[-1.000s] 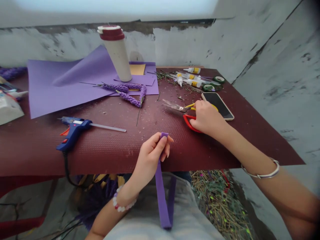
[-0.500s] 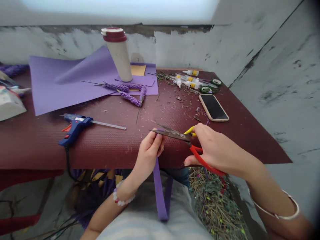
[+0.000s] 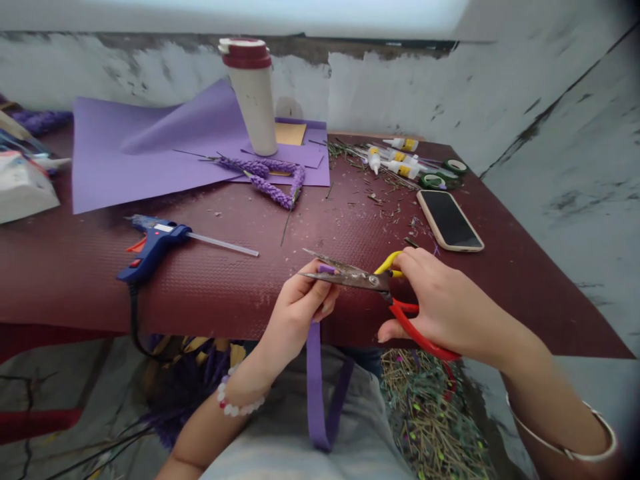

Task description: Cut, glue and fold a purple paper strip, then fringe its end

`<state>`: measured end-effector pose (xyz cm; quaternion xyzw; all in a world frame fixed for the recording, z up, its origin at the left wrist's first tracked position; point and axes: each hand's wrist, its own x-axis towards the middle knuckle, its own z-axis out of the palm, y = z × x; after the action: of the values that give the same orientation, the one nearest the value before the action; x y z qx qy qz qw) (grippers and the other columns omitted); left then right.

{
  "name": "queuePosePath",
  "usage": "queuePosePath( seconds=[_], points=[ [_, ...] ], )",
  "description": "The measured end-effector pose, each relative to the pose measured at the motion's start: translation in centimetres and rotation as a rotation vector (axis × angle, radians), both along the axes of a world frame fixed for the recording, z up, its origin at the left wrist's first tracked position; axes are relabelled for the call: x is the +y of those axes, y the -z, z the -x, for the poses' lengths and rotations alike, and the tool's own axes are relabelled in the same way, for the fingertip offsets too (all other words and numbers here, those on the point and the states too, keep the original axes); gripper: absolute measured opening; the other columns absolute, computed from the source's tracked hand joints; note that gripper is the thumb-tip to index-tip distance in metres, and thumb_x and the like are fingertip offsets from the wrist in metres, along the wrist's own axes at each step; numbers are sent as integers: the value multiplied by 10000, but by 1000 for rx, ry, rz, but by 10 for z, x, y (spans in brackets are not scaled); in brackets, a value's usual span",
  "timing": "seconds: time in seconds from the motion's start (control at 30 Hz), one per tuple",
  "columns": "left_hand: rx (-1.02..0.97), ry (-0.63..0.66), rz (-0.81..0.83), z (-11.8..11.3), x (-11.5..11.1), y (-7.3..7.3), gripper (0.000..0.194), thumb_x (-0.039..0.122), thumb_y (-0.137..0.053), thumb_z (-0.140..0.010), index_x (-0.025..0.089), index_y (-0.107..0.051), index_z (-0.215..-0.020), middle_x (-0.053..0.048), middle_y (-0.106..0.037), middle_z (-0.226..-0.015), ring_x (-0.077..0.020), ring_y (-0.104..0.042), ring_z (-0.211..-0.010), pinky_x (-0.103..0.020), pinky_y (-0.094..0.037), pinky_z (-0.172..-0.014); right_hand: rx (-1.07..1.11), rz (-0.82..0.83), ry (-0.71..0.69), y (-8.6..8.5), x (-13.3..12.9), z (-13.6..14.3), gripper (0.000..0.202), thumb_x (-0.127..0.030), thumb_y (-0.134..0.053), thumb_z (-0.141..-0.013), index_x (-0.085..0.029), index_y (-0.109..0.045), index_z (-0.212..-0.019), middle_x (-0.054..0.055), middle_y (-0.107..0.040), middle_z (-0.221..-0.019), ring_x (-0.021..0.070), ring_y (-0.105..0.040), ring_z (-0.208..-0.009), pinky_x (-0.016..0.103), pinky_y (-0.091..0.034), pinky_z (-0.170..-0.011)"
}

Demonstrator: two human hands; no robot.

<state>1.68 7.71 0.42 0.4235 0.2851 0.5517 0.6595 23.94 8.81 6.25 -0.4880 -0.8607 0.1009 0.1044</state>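
Over the table's front edge, my left hand (image 3: 306,298) pinches the end of a purple paper strip (image 3: 316,393), which hangs in a loop down to my lap. My right hand (image 3: 440,303) grips a pair of scissors (image 3: 377,280) with one yellow and one red handle. Its blades stand apart, and the strip's tip shows between them just above my left fingertips. Farther back lies a bent purple flower stem (image 3: 273,190) shaped into a rough triangle. A blue glue gun (image 3: 155,243) with a clear glue stick rests to the left.
A tall cup (image 3: 253,100) with a dark red lid stands on purple sheets (image 3: 115,180). A phone (image 3: 450,220), small glue bottles (image 3: 400,168), green tape rolls (image 3: 433,181) and stem clippings are at the right. Bundled stems (image 3: 430,427) sit below the table.
The view has shifted slightly, so the table things appear moved. The purple strip's tip now shows more clearly between the scissor blades. Both hands keep their grip.
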Motion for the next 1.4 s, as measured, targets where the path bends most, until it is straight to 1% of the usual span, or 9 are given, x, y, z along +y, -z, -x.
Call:
queuePosePath(
  seconds=[0.33,0.5,0.6,0.7,0.87,1.0,1.13,1.23,1.4],
  points=[
    [136,37,24,3,-3,-11,396,501,-754,-882,169,-597,-734,63,-398,-569,-60,-289,-486,-217,-232,-454,77,263,-14,-5,-4,-3,475,-677,-735,-811,-237,-588,-914,26,-647,-848,214,-590,-700,323,-425,-617],
    [190,126,-31,10,-5,-18,328,429,-657,-979,151,-694,-810,45,-458,-556,-60,-339,-475,-219,-257,-459,188,478,-38,-11,-4,-6,468,-666,-718,-835,-224,-564,-813,-11,-596,-744,167,-489,-639,287,-363,-566],
    [189,176,23,11,-5,-26,318,431,-645,-980,149,-716,-851,39,-501,-546,-56,-364,-436,-210,-247,-427,254,666,-92,-18,3,-10,444,-633,-661,-892,-205,-573,-814,-18,-551,-733,153,-454,-654,273,-348,-560],
    [163,171,88,6,-4,-34,316,435,-676,-951,149,-702,-819,28,-548,-560,-58,-405,-420,-198,-263,-402,254,752,-146,-23,14,-14,450,-613,-597,-931,-201,-542,-759,-36,-460,-688,136,-393,-627,271,-302,-540],
    [118,168,127,0,-5,-42,302,416,-661,-961,144,-709,-837,25,-578,-560,-50,-417,-401,-184,-288,-396,254,775,-161,-26,22,-16,402,-548,-612,-926,-214,-501,-733,-53,-408,-676,122,-353,-612,268,-282,-539],
    [96,161,138,-1,-6,-42,284,386,-650,-970,145,-697,-826,28,-582,-550,-45,-411,-384,-178,-282,-389,219,721,-116,-25,16,-13,375,-457,-658,-901,-218,-450,-699,-58,-372,-666,118,-331,-606,262,-272,-525],
    [139,154,136,-1,-7,-41,302,398,-667,-957,145,-670,-792,29,-580,-549,-49,-416,-388,-174,-279,-386,202,692,-76,-25,12,-11,337,-403,-659,-886,-213,-464,-686,-52,-403,-650,119,-345,-598,263,-286,-517],
    [170,178,130,0,-7,-41,309,390,-661,-965,140,-667,-783,35,-569,-547,-45,-416,-395,-167,-278,-391,173,693,-74,-26,11,-11,333,-396,-636,-896,-210,-459,-684,-52,-411,-646,113,-348,-587,260,-291,-508],
    [174,220,116,2,-6,-39,389,360,-631,-989,140,-612,-670,29,-569,-549,-35,-422,-403,-158,-275,-401,154,673,-104,-24,10,-13,323,-418,-607,-909,-211,-472,-701,-49,-423,-640,117,-356,-586,263,-301,-504]
  ],
)
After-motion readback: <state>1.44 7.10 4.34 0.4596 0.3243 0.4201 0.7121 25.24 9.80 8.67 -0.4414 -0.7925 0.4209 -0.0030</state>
